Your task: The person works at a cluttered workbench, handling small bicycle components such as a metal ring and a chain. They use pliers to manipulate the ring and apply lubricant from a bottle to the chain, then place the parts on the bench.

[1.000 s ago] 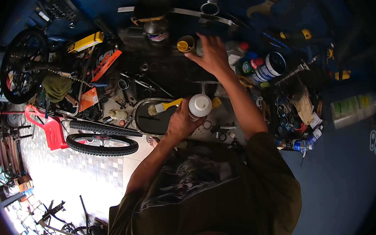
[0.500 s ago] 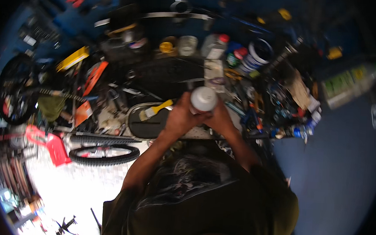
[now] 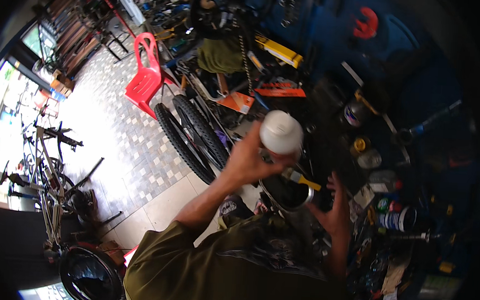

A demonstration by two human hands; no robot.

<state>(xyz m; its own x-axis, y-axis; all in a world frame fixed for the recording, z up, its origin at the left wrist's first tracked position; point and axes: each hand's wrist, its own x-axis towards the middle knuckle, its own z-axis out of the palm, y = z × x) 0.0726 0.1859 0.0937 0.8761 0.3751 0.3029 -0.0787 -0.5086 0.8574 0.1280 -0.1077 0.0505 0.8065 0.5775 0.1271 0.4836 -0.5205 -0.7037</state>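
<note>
My left hand is wrapped round a white container with a rounded top, held up over the near edge of the workbench. My right hand is apart from it, fingers spread. By its thumb is a silver-rimmed round thing; whether the thumb touches it I cannot tell. A brush with a yellow handle lies between the hands, over a dark tray that my left hand and the container partly hide.
Two bicycle tyres stand against the bench front, with a red plastic chair beyond. Bottles and a blue-and-white tub crowd the bench's right part. A yellow box and an orange-bladed saw lie farther along. Bicycles stand at left.
The view has swung left toward the tiled floor. Both hands were at the white container; now only my left holds it, and my right hand has come away and opened.
</note>
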